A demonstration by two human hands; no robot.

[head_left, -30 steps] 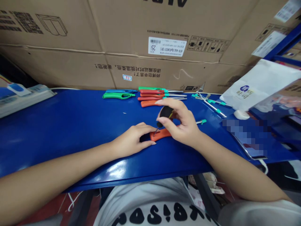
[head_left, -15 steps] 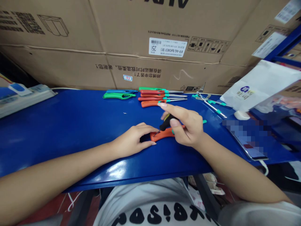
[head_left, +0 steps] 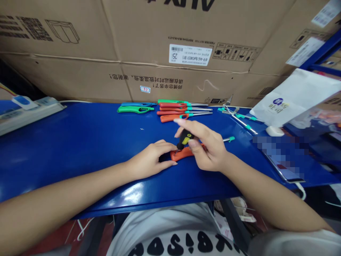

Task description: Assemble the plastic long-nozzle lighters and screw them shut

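An orange gas lighter (head_left: 183, 153) lies on the blue table, its metal tube with a green tip pointing right. My left hand (head_left: 150, 158) grips the lighter's left end between thumb and fingers. In my right hand (head_left: 209, 145) is a black and yellow screwdriver (head_left: 183, 139), tilted, with its tip at the left part of the orange handle. Whether the tip sits in a screw is too small to tell. Behind my hands lie more lighters: an orange one (head_left: 170, 118), red ones (head_left: 172, 111) and a green one (head_left: 170, 101), with metal tubes to the right.
Green (head_left: 133, 109) and blue handles (head_left: 138, 104) lie back left. Loose metal tubes (head_left: 242, 122) with green parts lie back right, near a white paper bag (head_left: 290, 96) and a phone (head_left: 282, 163). A power strip (head_left: 39, 113) stands left. A large cardboard box (head_left: 144, 42) walls off the back.
My right hand has shifted a little left and the screwdriver stands more upright over the orange handle. My left hand stays in place on the lighter.
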